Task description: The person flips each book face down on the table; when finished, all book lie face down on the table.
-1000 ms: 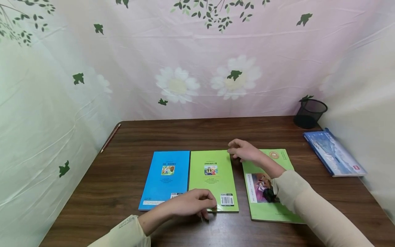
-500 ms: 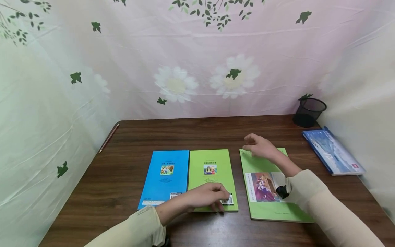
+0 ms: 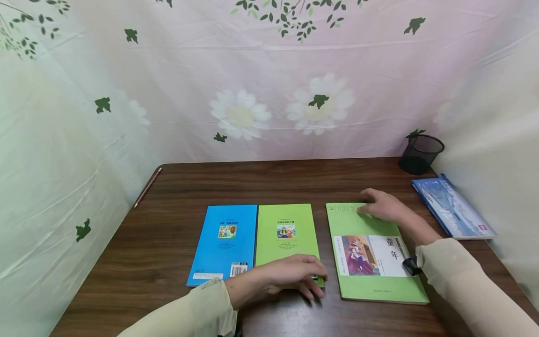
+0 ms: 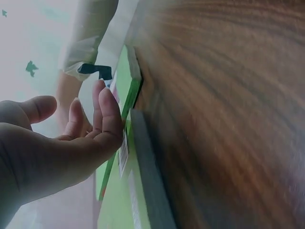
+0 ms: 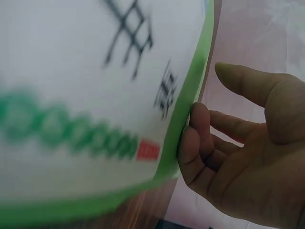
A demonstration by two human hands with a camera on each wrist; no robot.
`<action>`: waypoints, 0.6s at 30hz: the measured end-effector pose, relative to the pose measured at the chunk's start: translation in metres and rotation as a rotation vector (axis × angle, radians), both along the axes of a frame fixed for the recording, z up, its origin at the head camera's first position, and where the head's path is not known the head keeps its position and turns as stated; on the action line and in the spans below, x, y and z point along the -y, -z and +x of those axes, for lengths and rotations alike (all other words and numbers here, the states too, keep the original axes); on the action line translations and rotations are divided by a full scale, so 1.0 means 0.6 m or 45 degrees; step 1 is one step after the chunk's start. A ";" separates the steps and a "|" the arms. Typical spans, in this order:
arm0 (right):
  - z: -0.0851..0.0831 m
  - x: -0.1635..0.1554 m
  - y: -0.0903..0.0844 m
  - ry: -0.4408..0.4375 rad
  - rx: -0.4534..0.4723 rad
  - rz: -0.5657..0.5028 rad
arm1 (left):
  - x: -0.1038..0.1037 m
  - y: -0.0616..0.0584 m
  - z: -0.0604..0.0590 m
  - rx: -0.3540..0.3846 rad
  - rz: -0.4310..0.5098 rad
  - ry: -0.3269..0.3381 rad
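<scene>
My left hand hovers at the near right corner of a light green book lying back side up. Its fingers are loosely bent and grip nothing, and in the left wrist view the hand is beside that book's edge. My right hand is over the far right part of a larger green book with a picture and a white band. In the right wrist view its fingertips appear to touch this book's cover, thumb apart. A blue book lies left of the light green one.
A blue-and-white book lies by the right curtain, with a black mesh pen holder behind it. A pencil lies along the left edge of the dark wooden table. Patterned cloth surrounds the back and sides.
My right hand has moved right, from the gap between the green books to the larger one's far right part. My left hand has slid right to the light green book's near right corner.
</scene>
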State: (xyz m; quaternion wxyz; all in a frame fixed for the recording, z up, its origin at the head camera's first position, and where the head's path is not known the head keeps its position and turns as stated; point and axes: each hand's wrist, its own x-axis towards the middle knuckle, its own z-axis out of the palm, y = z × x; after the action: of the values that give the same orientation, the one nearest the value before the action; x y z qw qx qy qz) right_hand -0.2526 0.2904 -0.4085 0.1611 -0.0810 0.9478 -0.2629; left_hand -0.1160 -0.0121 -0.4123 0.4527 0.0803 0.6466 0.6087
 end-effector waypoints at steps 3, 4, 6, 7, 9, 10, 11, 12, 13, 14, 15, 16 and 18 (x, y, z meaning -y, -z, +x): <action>0.003 -0.013 0.001 0.014 0.000 0.012 | -0.007 0.003 0.003 0.041 0.010 0.013; 0.004 -0.018 0.001 0.018 0.003 0.018 | -0.009 0.003 0.004 0.050 0.014 0.017; 0.006 -0.026 -0.001 0.025 0.011 0.033 | -0.012 0.003 0.006 0.071 0.021 0.024; 0.007 -0.030 -0.001 0.027 0.018 0.038 | -0.013 0.003 0.007 0.082 0.024 0.024; 0.009 -0.038 -0.001 0.029 0.037 0.043 | -0.016 0.002 0.011 0.100 0.031 0.025; 0.010 -0.041 0.000 0.032 0.043 0.045 | -0.017 0.002 0.012 0.107 0.037 0.017; 0.012 -0.045 0.000 0.032 0.046 0.046 | -0.019 0.002 0.014 0.115 0.043 0.008; 0.013 -0.048 0.000 0.032 0.050 0.043 | -0.020 0.002 0.016 0.123 0.047 -0.005; 0.014 -0.051 0.001 0.034 0.054 0.039 | -0.021 0.002 0.018 0.128 0.050 -0.013; 0.015 -0.055 0.002 0.034 0.047 0.041 | -0.022 0.002 0.020 0.132 0.055 -0.020; 0.016 -0.058 0.002 0.036 0.042 0.045 | -0.023 0.002 0.022 0.140 0.060 -0.031; 0.017 -0.060 0.003 0.040 0.036 0.049 | -0.023 0.001 0.023 0.155 0.063 -0.036; 0.019 -0.066 0.005 0.045 0.024 0.056 | -0.026 0.000 0.026 0.181 0.070 -0.037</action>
State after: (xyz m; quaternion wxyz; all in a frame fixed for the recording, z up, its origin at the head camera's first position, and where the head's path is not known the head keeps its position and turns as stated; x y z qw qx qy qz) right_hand -0.2414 0.3301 -0.4113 0.1670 -0.0581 0.9531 -0.2456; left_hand -0.1007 0.0033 -0.4122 0.4862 0.0399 0.5969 0.6370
